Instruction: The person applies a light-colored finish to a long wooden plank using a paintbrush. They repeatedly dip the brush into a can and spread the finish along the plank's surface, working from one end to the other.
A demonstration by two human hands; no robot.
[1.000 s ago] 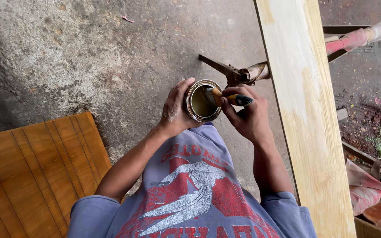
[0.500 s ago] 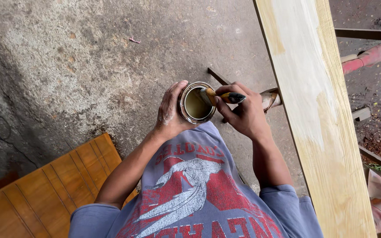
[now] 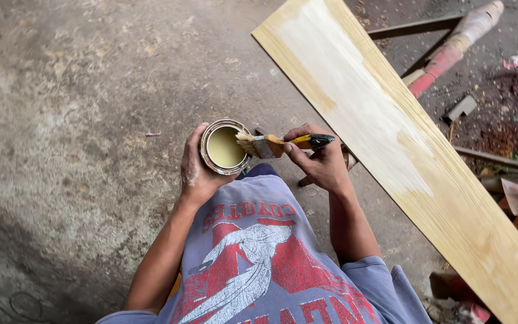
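Observation:
My left hand [image 3: 196, 171] grips a small round tin [image 3: 224, 147] filled with pale yellowish liquid, held in front of my chest. My right hand [image 3: 319, 161] holds a flat paintbrush [image 3: 277, 144] by its yellow and black handle, lying level with its bristles at the tin's right rim. A long pale wooden plank [image 3: 385, 126] runs diagonally to my right, partly coated with a lighter, whitish patch along its middle.
Rough grey concrete floor [image 3: 91, 108] spreads to the left and ahead. A red and white pole [image 3: 451, 54] and dark metal bars lie beyond the plank at the upper right. Debris and scraps sit at the lower right.
The view has swung, so the brown wooden panel at the lower left is out of sight. The brush has come up out of the tin and now lies level at its rim.

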